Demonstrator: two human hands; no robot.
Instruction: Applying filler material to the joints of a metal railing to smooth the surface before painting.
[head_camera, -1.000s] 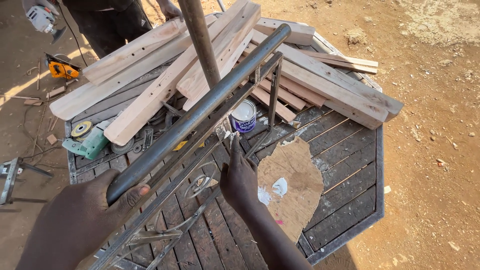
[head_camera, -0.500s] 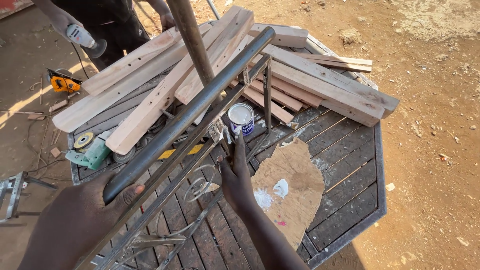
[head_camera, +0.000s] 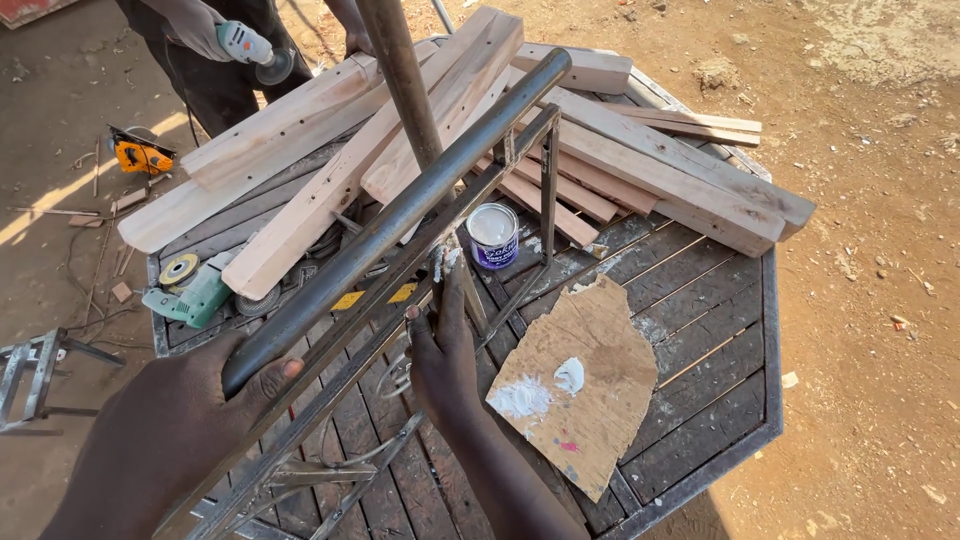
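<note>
Both hands (head_camera: 190, 420) on metal frame (head_camera: 400, 240), table edge (head_camera: 770, 330) well apart.

Hard daylight, bright overall. Planks (head_camera: 330, 150) beyond the grip near glare, pale and washed. Ground right of the grip fully lit; ground left of it shaded, crossed by one sun streak. Left hand (head_camera: 170, 420) and right hand (head_camera: 445, 350) dark, little detail. Tube (head_camera: 400, 215) shows a thin highlight. Focus sharp throughout; no motion blur.
</note>
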